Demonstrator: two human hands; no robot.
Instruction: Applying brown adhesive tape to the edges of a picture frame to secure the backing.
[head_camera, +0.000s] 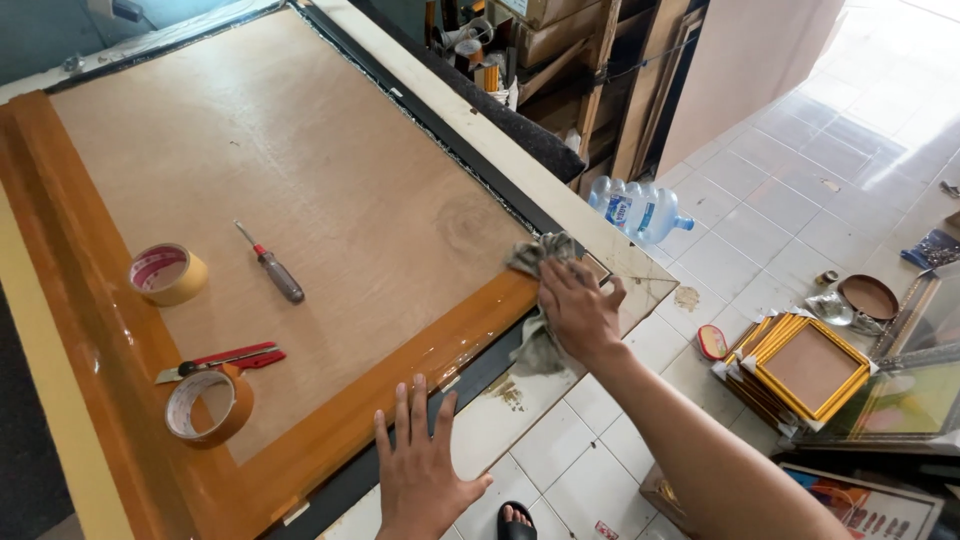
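Observation:
A large board (300, 170) lies face down on a table, its brown backing edged with glossy tan tape (410, 375). My right hand (575, 310) presses a grey rag (540, 255) against the near right corner of the board, fingers closed over the cloth. My left hand (420, 465) rests flat with fingers spread on the near taped edge, holding nothing.
On the backing lie two rolls of tan tape (167, 274) (208, 403), a red utility knife (222, 362) and a screwdriver (270, 263). On the tiled floor to the right stand water bottles (640, 210), a stack of small yellow frames (800, 370) and larger frames (900, 400).

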